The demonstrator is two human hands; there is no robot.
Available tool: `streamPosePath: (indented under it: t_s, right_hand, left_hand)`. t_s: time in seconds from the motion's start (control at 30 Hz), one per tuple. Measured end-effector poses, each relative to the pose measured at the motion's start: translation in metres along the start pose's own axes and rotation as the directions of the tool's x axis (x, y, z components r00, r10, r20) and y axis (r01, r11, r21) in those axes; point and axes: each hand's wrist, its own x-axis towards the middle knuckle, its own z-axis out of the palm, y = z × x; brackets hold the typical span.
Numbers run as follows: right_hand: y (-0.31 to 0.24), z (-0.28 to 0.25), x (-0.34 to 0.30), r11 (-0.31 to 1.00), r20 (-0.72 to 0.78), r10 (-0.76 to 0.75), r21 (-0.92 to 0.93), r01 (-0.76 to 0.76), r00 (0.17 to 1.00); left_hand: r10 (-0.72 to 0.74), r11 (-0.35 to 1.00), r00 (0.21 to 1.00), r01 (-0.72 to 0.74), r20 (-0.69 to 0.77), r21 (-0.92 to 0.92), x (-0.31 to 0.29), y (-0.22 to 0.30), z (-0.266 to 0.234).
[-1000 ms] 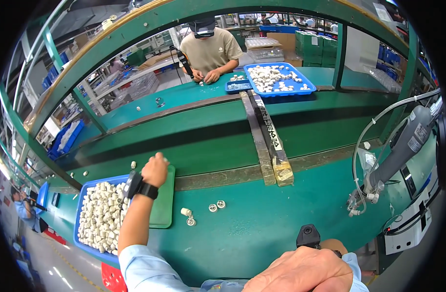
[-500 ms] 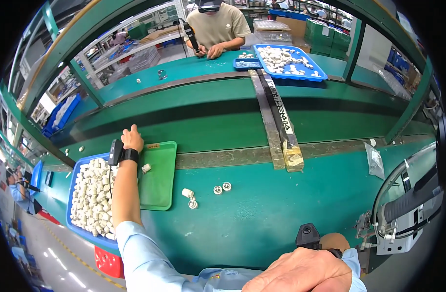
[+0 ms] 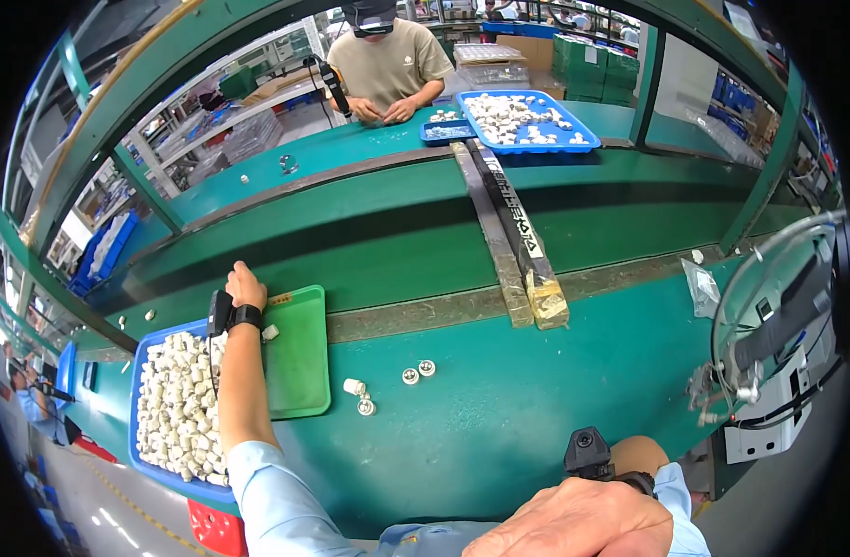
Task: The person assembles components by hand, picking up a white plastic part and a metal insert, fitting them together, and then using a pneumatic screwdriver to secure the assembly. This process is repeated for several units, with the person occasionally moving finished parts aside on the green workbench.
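My left hand (image 3: 246,286) is stretched out past the far edge of a blue tray (image 3: 133,422) heaped with small white cylindrical caps (image 3: 176,408). Its fingers point forward, and I see nothing held in them. Beside that wrist lies a green tray (image 3: 299,367) with one white cap (image 3: 271,331) near its left side. Close to my body, my right hand (image 3: 573,520) is bent with its back up; its fingertips are hidden underneath. On the bench between the hands stand a white cap (image 3: 354,386) and several round silver-and-white parts (image 3: 410,376).
A long taped bar (image 3: 527,246) spans the green channel. Metal-framed equipment with cables (image 3: 759,362) stands at the right, near a clear plastic bag (image 3: 700,288). Across the channel, a person (image 3: 388,70) works beside another blue tray of white parts (image 3: 587,147). A red stool (image 3: 216,526) is below.
The view has shifted slightly, so the bench and trays sit a little differently in it. My left hand remains near the trays' far edge. My right hand has barely moved.
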Motion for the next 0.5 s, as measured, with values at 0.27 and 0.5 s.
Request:
streamPosePath:
  t_s: [0.27,0.5]
  right_hand:
    - [-0.054,0.003,0.028,0.735,0.25,0.663,-0.036,-0.677,0.706]
    - [-0.112,0.05,0.021,0.685,0.296,0.721,-0.44,-0.58,0.627]
  left_hand:
    - [0.122,0.321,0.933,0.285,0.338,-0.903,-0.053,0.045,-0.13]
    - [0.623,-0.346,0.721,0.603,0.304,-0.719,-0.171,0.109,-0.256]
